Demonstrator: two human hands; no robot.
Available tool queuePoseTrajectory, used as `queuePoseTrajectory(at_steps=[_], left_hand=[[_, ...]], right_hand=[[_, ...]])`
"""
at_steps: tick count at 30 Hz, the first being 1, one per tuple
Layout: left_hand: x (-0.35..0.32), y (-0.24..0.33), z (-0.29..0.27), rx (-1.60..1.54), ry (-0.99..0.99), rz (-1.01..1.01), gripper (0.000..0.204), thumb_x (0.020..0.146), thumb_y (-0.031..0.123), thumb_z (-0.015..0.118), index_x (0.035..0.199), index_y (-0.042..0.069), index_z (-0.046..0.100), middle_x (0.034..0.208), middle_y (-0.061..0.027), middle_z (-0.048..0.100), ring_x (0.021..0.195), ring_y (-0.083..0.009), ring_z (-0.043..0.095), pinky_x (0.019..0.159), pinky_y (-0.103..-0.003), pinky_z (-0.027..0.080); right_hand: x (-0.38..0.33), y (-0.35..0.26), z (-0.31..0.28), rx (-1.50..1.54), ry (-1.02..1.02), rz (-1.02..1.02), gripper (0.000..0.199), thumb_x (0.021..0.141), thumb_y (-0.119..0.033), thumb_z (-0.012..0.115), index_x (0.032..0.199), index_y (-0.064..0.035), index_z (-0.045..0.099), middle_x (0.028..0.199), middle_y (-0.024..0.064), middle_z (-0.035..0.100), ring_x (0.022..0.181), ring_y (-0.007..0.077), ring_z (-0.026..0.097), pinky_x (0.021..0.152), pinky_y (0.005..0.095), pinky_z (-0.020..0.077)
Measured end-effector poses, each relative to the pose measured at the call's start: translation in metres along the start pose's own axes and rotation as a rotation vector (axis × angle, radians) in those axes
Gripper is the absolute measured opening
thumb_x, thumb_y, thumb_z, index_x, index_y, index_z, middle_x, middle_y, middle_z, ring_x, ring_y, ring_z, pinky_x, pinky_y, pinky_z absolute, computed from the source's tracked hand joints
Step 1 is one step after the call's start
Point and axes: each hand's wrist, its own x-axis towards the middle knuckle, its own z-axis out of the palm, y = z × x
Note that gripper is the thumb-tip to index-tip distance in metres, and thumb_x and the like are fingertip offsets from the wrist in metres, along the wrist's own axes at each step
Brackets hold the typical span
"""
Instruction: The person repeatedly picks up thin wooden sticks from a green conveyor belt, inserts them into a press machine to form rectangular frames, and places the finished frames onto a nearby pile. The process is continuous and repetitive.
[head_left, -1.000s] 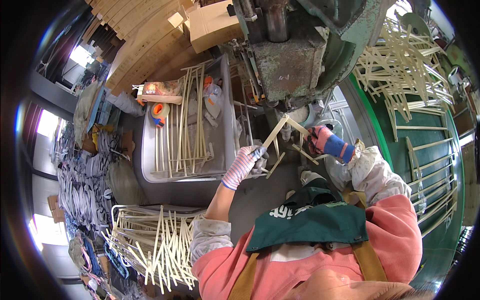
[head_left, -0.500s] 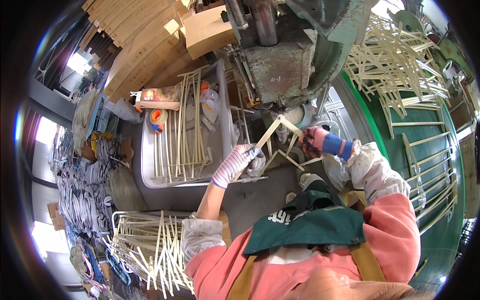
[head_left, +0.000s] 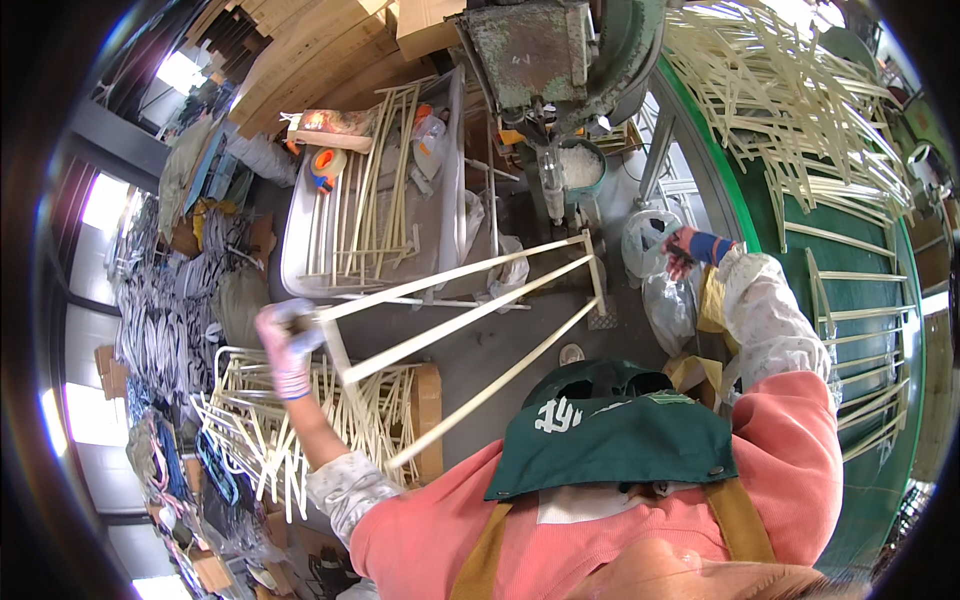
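My left hand (head_left: 288, 348), in a striped glove and smeared by motion, grips one end of a ladder-like frame of cream slats (head_left: 470, 318). Three long slats of the frame slant up to the right from it, joined by short crosspieces. The frame's far end stands out below the machine's spindle (head_left: 551, 180), apart from it. Off to the right, my right hand (head_left: 688, 250), gloved with a blue cuff, holds no slat. Its fingers are partly spread beside a hanging clear plastic bag (head_left: 645, 235).
A worn green machine (head_left: 525, 60) stands ahead, with a green bowl (head_left: 583, 170) of white bits beneath. Left of it is a white tray (head_left: 292, 235) with slats and a tape roll (head_left: 326, 162). Piled slats (head_left: 270, 420) lie lower left; more cover a green table (head_left: 815, 275) at right.
My left hand has swung left and toward me, drawing the slat frame out from under the machine and spreading it. My right hand has let go and moved right, to the plastic bag.
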Motion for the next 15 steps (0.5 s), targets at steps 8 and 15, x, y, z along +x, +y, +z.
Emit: queuePoseTrajectory(at_steps=[8, 15], left_hand=[[-0.175, -0.104, -0.115, -0.388, 0.617, -0.266, 0.031, 0.091, 0.035, 0.055, 0.100, 0.005, 0.055, 0.064, 0.0036, 0.044, 0.056, -0.0073, 0.041, 0.055, -0.021, 0.036], [-0.322, -0.149, 0.008, 0.545, -0.191, -0.864, 0.041, 0.089, 0.034, 0.049, 0.116, 0.003, 0.055, 0.099, -0.0173, 0.063, 0.095, -0.0273, 0.059, 0.085, -0.037, 0.047]], right_hand=[[0.039, 0.042, 0.107, 0.737, 0.042, -0.851, 0.029, 0.091, -0.032, 0.056, 0.103, -0.0057, 0.054, 0.084, 0.0063, 0.062, 0.069, 0.0201, 0.065, 0.057, 0.0342, 0.0534], [-0.099, -0.005, 0.120, 0.402, 0.254, -1.011, 0.022, 0.089, -0.023, 0.059, 0.100, -0.0030, 0.062, 0.069, -0.0034, 0.057, 0.055, 0.0011, 0.044, 0.046, 0.0165, 0.0340]])
